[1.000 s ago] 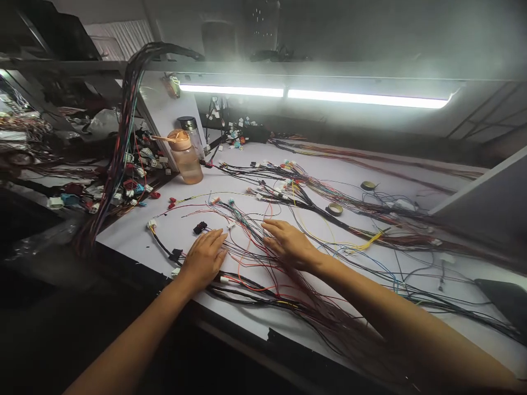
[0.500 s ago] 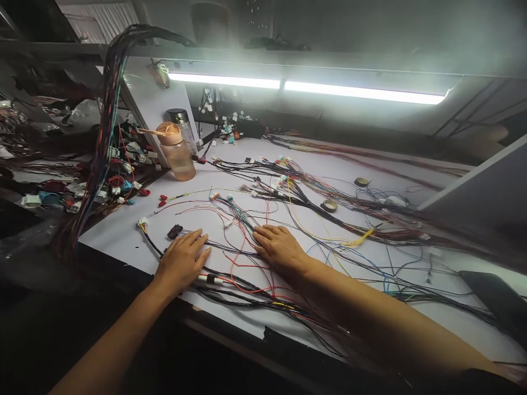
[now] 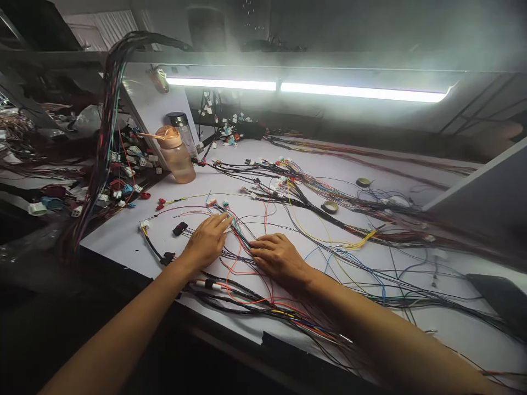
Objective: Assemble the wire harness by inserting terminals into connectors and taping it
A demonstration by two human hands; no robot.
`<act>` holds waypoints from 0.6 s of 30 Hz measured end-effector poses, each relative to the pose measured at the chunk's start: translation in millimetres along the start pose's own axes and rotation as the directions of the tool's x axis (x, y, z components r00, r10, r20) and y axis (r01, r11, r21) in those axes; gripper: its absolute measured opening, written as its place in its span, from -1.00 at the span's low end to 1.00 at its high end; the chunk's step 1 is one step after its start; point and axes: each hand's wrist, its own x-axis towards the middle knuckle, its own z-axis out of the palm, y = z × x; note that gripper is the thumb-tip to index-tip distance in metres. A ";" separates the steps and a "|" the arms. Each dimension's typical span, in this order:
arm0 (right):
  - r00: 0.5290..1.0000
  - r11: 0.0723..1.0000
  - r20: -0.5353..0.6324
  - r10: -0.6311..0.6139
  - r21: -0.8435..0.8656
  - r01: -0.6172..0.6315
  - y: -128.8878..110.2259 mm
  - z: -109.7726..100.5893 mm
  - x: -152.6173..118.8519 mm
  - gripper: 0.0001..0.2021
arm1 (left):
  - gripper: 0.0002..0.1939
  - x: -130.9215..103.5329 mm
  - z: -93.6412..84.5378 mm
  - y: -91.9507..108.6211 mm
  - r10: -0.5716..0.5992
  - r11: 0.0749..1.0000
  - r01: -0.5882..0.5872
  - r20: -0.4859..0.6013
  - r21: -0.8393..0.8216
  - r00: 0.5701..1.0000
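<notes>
My left hand (image 3: pixel 208 241) reaches over the thin wires, its fingers stretched towards a wire bundle (image 3: pixel 239 230) with green strands. My right hand (image 3: pixel 280 258) rests on the table with its fingers curved over that same bundle; the thumb is hidden. At the bundle's far end lie an orange-and-white connector (image 3: pixel 211 203) and a teal connector (image 3: pixel 225 204). A black connector (image 3: pixel 180 228) sits left of my left hand. Closer to the front edge runs a black-sleeved harness (image 3: pixel 230 304), and a white connector (image 3: pixel 145 224) on a black cable lies at the left.
A peach-lidded bottle (image 3: pixel 181 159) stands at the back left beside a black-capped bottle (image 3: pixel 188 134). Two tape rolls, one a nearer tape roll (image 3: pixel 330 207), lie among long harnesses. A thick hanging cable bundle (image 3: pixel 107 109) drops past the left edge. A dark flat object (image 3: pixel 498 299) lies right.
My left hand has moved right and away from me, from beside the black connector to the green-stranded bundle. My right hand stays nearly in place. The view has shifted slightly.
</notes>
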 end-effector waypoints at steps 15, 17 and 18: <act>0.941 0.940 -0.038 0.336 -0.054 -0.337 -0.5 -7.0 1.9 -0.76 | -0.59 5.6 -9.8 -47.6 0.111 0.983 -0.103 0.044 -0.152 0.993; 0.914 0.911 -0.046 0.404 -0.068 -0.406 0.9 -7.0 2.6 -0.78 | -0.59 1.1 -13.5 -53.7 0.079 0.989 -0.075 0.033 -0.127 0.996; 0.902 0.900 -0.045 0.428 -0.073 -0.431 1.5 -7.0 3.0 -0.78 | -0.58 -0.6 -15.2 -55.2 0.064 0.991 -0.061 0.021 -0.118 0.998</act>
